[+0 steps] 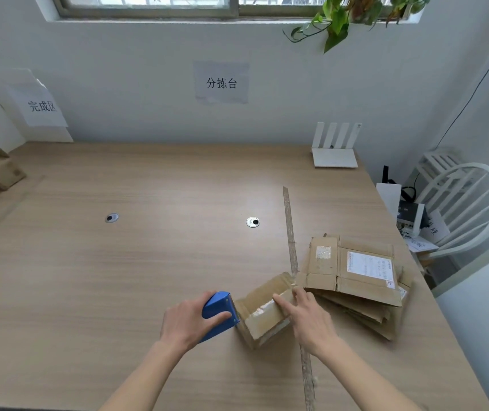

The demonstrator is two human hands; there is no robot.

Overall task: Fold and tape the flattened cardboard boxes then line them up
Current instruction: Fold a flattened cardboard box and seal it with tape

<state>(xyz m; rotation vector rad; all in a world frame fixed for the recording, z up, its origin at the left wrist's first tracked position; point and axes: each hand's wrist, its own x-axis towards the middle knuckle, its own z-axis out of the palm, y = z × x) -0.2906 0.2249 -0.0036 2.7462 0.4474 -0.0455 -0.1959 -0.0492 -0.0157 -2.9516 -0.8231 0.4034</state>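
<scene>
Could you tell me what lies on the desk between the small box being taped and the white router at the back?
In the head view, only bare desk separates the box from the router; a tape strip runs alongside.

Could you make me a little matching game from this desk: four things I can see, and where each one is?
Things:
1. tape dispenser
2. small box
3. flat cardboard pile
4. router

Places:
A. far right, by the wall
B. under the right hand
C. in the left hand
D. right of the small box

Pairs: 1-C, 2-B, 3-D, 4-A
</scene>
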